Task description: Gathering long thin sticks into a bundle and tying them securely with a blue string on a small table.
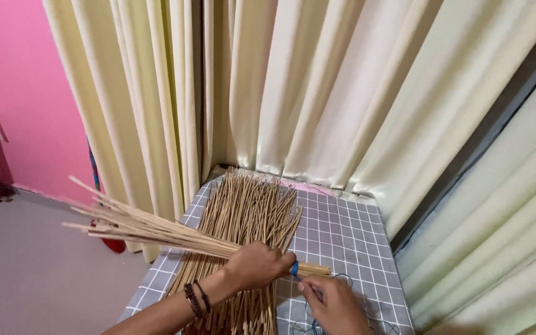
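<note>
Head view: left hand [257,265] grips stick bundle [156,231]; right hand [336,305] partly cropped.

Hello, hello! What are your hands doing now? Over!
Left hand gripping stick bundle at its blue tie. Right hand pinching blue string. Loose sticks underneath on checked cloth.

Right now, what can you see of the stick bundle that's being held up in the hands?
The bundle of sticks is a sheaf of thin, pale tan sticks, like dried palm ribs. It lies nearly level, tilted slightly up to the left, where its loose tips fan out past the table edge. The left hand clasps it near the butt end, beside a blue binding. The short bound stub pokes out to the right, where the right hand touches it from below, with thin blue cord nearby. It hovers over the loose sticks on the table.
</note>
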